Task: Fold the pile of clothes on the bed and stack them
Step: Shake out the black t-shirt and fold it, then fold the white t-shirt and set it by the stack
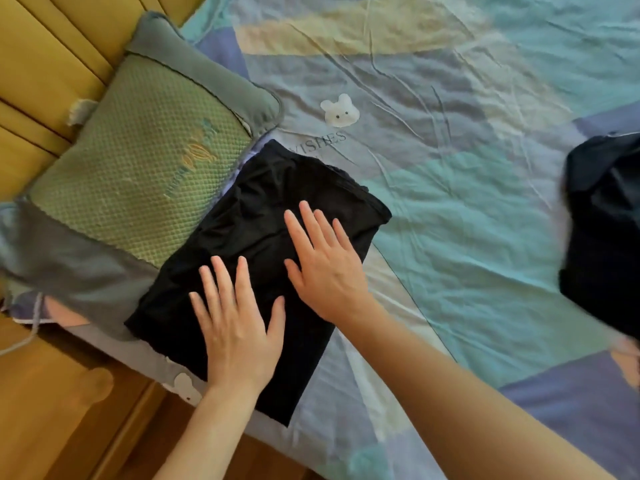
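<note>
From the head view, a folded black garment (256, 244) lies on the bed (467, 209) near its edge, its far-left side touching a green pillow (138, 168). Both hands rest flat on it: the left hand (239, 327) on the near half, the right hand (325, 268) just beside it toward the far half. The fingers (221, 282) of each are straight and spread, gripping nothing, palms down on the cloth.

The step looks like smoothing the finished fold. To do it well, the palms should sweep outward from the middle toward the edges, pushing trapped creases out rather than bunching them, with light even pressure so the layers underneath do not slide apart. The near corner hangs a little over the bed's edge, so the piece may want nudging inward before anything is stacked on it.

At the right edge of the view a dark heap of clothes (606, 230), blurred, sits well apart, apparently not yet folded.
</note>
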